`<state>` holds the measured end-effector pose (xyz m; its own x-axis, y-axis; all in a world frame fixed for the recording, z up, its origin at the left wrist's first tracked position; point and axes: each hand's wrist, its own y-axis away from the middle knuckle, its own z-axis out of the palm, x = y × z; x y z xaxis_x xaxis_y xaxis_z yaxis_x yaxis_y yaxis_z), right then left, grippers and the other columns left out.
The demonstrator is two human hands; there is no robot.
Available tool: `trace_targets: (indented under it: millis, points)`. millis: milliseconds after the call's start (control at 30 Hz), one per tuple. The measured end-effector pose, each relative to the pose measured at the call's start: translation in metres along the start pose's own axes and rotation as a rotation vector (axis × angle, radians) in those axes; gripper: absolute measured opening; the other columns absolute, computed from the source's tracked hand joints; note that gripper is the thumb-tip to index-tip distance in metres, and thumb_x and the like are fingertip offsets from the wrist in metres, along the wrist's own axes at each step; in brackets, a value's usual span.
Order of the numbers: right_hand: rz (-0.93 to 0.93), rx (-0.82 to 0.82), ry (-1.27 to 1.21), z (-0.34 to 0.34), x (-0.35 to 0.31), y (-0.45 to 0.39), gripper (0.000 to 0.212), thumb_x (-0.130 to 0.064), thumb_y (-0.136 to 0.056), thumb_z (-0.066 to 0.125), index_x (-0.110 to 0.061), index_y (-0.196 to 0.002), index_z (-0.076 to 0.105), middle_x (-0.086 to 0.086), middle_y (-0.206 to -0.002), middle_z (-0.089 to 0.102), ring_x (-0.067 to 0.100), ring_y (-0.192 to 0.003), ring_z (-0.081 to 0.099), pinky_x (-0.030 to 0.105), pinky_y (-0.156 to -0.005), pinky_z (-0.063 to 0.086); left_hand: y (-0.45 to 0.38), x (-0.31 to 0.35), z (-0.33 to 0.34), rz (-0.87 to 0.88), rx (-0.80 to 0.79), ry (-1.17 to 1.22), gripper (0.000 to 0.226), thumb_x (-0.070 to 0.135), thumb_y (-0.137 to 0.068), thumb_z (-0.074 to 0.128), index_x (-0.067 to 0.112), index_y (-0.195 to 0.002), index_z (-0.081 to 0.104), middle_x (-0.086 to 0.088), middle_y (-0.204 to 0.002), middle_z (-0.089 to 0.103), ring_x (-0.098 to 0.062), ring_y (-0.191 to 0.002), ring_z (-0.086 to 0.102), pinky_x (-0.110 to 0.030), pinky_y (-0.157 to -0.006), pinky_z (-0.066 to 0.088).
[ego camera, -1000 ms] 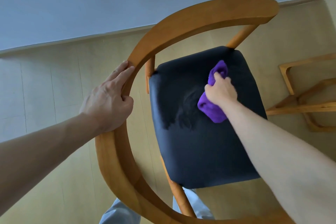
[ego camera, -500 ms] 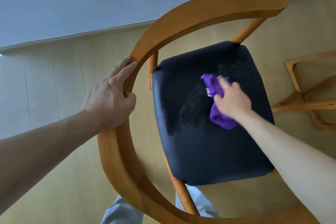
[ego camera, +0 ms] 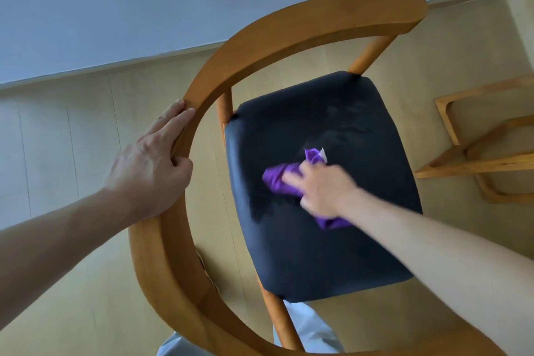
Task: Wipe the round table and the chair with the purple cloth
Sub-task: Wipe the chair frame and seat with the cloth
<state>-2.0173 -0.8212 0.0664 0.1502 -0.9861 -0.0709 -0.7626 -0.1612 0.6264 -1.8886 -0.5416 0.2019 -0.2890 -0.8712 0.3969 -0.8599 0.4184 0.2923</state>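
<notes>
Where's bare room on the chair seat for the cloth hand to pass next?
Free: the seat patch nearest the camera, below the right hand, and the far strip toward the rear post. Also the left edge beside the curved backrest. Crowded: the middle, under the purple cloth. The left hand grips the backrest.

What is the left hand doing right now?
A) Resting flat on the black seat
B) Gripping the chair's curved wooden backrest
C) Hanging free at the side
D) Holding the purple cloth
B: the left hand wraps the chair's curved wooden backrest, while the right hand presses the purple cloth on the black seat.
</notes>
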Motion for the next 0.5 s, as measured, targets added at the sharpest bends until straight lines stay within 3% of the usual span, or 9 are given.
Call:
trace_targets:
  millis: [67, 133, 200, 267, 333, 500]
  points:
    - [0.383, 0.141, -0.064, -0.005, 0.058, -0.012, 0.057, -0.044, -0.095, 0.050, -0.027, -0.147, 0.033, 0.017, -0.128, 0.046, 0.042, -0.105, 0.058, 0.042, -0.075, 0.046, -0.003, -0.004, 0.001, 0.021, -0.005, 0.002, 0.068, 0.025, -0.096, 0.048, 0.043, -0.157, 0.024, 0.026, -0.164, 0.016, -0.026, -0.142, 0.042, -0.040, -0.090, 0.047]
    - [0.738, 0.175, -0.316, -0.010, 0.107, -0.014, 0.060, -0.048, -0.098, 0.051, -0.024, -0.151, 0.034, 0.021, -0.133, 0.046, 0.044, -0.112, 0.057, 0.044, -0.083, 0.047, -0.003, -0.006, 0.002, 0.028, -0.021, 0.002, 0.070, 0.029, -0.092, 0.047, 0.044, -0.157, 0.023, 0.027, -0.164, 0.017, -0.027, -0.140, 0.043, -0.045, -0.093, 0.048]
    - [0.901, 0.165, -0.508, -0.011, 0.124, -0.016, 0.065, -0.047, -0.099, 0.053, -0.024, -0.155, 0.032, 0.021, -0.140, 0.045, 0.044, -0.121, 0.054, 0.045, -0.093, 0.047, -0.002, -0.006, 0.001, 0.019, -0.024, 0.008, 0.072, 0.035, -0.088, 0.044, 0.045, -0.156, 0.023, 0.027, -0.163, 0.017, -0.027, -0.139, 0.045, -0.046, -0.094, 0.049]
    - [0.816, 0.171, -0.409, -0.011, 0.098, -0.022, 0.064, -0.047, -0.097, 0.053, -0.022, -0.152, 0.033, 0.021, -0.137, 0.046, 0.044, -0.117, 0.056, 0.043, -0.086, 0.046, -0.003, -0.004, 0.001, 0.018, -0.026, 0.005, 0.073, 0.039, -0.085, 0.040, 0.046, -0.156, 0.024, 0.028, -0.163, 0.018, -0.028, -0.138, 0.046, -0.047, -0.094, 0.050]
    - [0.594, 0.150, -0.307, -0.006, 0.046, -0.023, 0.066, -0.043, -0.093, 0.053, -0.021, -0.150, 0.030, 0.021, -0.133, 0.045, 0.044, -0.111, 0.058, 0.042, -0.079, 0.046, -0.003, -0.001, -0.001, 0.003, -0.030, 0.004, 0.075, 0.039, -0.083, 0.039, 0.046, -0.156, 0.024, 0.029, -0.163, 0.018, -0.027, -0.138, 0.047, -0.047, -0.095, 0.050]
    - [0.040, -0.106, -0.235, 0.017, -0.062, 0.010, 0.075, -0.042, -0.096, 0.050, -0.030, -0.160, 0.015, 0.014, -0.136, 0.043, 0.038, -0.113, 0.056, 0.044, -0.085, 0.047, -0.001, 0.002, -0.003, -0.024, -0.050, 0.001, 0.072, 0.036, -0.087, 0.042, 0.047, -0.155, 0.024, 0.029, -0.163, 0.017, -0.027, -0.137, 0.047, -0.047, -0.094, 0.050]
